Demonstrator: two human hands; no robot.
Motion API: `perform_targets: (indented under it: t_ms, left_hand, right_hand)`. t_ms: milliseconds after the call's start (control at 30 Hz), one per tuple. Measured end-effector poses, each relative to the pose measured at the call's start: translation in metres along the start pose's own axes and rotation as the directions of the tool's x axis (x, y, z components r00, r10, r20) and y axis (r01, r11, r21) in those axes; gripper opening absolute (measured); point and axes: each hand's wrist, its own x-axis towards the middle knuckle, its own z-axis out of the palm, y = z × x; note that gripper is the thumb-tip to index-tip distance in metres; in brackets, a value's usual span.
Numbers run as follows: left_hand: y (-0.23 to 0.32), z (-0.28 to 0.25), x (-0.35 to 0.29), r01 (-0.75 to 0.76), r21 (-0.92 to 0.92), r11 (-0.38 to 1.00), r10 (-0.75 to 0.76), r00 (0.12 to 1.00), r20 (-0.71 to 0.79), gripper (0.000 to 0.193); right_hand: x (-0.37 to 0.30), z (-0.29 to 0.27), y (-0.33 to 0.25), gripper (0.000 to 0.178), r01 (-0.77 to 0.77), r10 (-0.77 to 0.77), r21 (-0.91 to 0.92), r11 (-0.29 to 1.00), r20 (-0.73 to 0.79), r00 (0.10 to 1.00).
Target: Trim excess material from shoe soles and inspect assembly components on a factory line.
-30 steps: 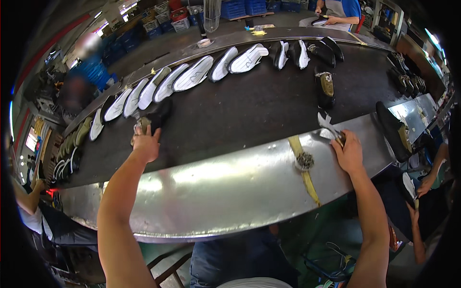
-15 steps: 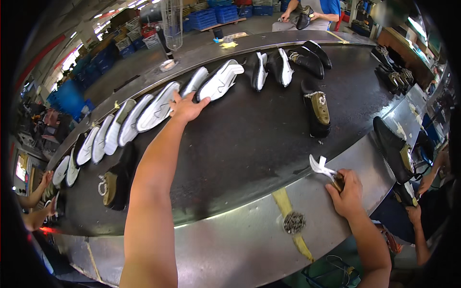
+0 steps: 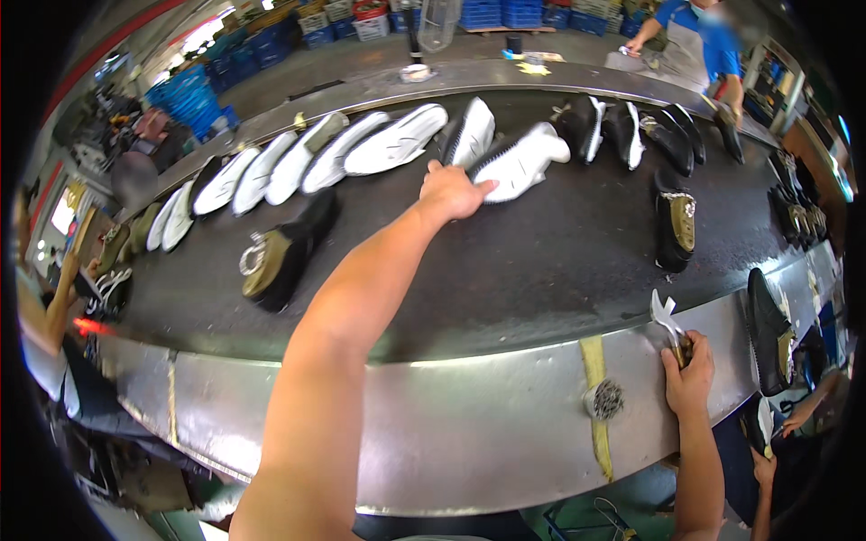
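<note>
Silvery metal sheeting [image 3: 451, 433] covers the near edge of the bench [image 3: 505, 307], closer to the body than the left fingers [image 3: 437, 174]. On it, left of the right fingers [image 3: 700, 347] and slightly nearer, a round holder of small metal pieces [image 3: 606, 399] sits on a yellow strip [image 3: 594, 356]. The right fingers are wrapped round the handle of a metal-headed hand tool [image 3: 665, 314], its head pointing away beyond them. To their right rests a black shoe [image 3: 767, 334].

Farther out, on the dark top, an olive-lined shoe [image 3: 667, 225] lies beyond the right fingers, and another dark shoe [image 3: 293, 252] lies left of the left fingers and nearer.

The left fingers are spread at the near ends of two shoes, thumb against the right-hand white-soled shoe [image 3: 521, 162], the others by the left-hand white-soled shoe [image 3: 471, 133]; whether they grip, I cannot tell. Leftward of them runs a row of white-soled shoes [image 3: 397, 140]. Well to their right, farther off, are two white-edged shoes [image 3: 629, 135].

Beyond the bench, past the right fingers, is a person in blue [image 3: 722, 54]; farthest are blue crates [image 3: 501, 13].
</note>
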Motion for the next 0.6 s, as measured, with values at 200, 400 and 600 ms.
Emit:
perform_targets:
  t_ms: [200,400,600]
  left_hand:
    - [-0.097,-0.088,-0.237,-0.054,0.160,0.986,0.037,0.994,0.106,0.076]
    - [-0.178,-0.148,-0.458,0.058,-0.118,0.991,-0.065,0.996,-0.057,0.061]
    - [-0.241,-0.110,-0.589,0.086,0.160,0.983,-0.059,0.984,-0.168,0.071]
  right_hand:
    - [-0.003,0.002,0.006,0.045,0.064,-0.064,-0.026,0.998,-0.018,0.998]
    - [-0.011,0.008,0.019,0.047,0.203,-0.212,-0.104,0.974,-0.088,0.973]
    - [-0.139,-0.016,-0.044,0.047,0.394,-0.344,0.182,0.901,-0.256,0.904]
